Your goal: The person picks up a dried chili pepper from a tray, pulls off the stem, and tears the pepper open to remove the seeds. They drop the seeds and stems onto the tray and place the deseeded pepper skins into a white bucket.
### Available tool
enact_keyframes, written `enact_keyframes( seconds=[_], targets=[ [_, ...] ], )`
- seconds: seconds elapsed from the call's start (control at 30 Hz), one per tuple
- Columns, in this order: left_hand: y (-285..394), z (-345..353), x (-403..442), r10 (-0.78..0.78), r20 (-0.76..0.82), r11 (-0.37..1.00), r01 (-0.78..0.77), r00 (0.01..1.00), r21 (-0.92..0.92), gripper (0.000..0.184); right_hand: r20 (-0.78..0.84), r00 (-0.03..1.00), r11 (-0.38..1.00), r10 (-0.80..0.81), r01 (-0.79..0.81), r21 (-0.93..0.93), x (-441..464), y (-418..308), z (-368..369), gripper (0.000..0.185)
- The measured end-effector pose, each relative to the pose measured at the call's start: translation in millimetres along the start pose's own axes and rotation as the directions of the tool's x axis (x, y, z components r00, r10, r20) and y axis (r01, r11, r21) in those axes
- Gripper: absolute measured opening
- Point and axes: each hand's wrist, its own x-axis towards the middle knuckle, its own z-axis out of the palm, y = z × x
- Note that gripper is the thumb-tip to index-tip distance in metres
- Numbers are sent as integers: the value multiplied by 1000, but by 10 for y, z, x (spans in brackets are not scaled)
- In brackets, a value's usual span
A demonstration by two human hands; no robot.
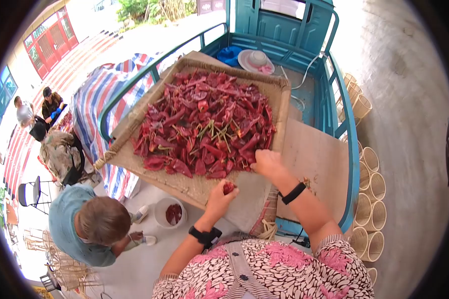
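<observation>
1. Pepper [228, 188], dark red and partly hidden by fingers, sits pinched between the thumb and fingers of the left hand [217, 201], just beyond the near edge of the heap.
2. The right hand [267, 164] reaches to the near right corner of the pepper heap [204, 119], its fingers bent down against the red pods; whether they pinch one, I cannot tell.
3. Black bands circle both wrists, one on the left [204, 236] and one on the right [293, 193].
4. Under the heap lies a woven tray [182, 188] with a raised rim; several loose green stems [213, 130] rest on top of the pods.
5. The tray lies across a blue-green truck bed [351, 174], beside a flat board [314, 159]; past its far edge are a pale hat [258, 61] and a blue bag [229, 56].
6. Below, to the left, a white bucket [159, 220] with dark red pieces inside stands near the shoes of a person in a teal shirt [80, 224].
7. Farther out, a striped sheet [97, 94] spreads left of the truck, and woven baskets [376, 187] line its right side.
</observation>
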Motion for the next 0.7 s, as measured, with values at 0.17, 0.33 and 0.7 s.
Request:
enact_keyframes(
  seconds=[0.17,0.33,0.7],
  targets=[
    [11,8,-9,-54,12,994,55,998,-98,14,-53,998,994,-38,43,102,-151,34,-129,42],
    [240,68,-15,159,-81,987,-159,984,3,25,4,999,959,-41,38,281,-412,-24,-419,44],
    [398,183,145,265,96,918,-282,959,279,55,-100,935,745,-339,332,579,-636,22,-72,36]
  ],
)
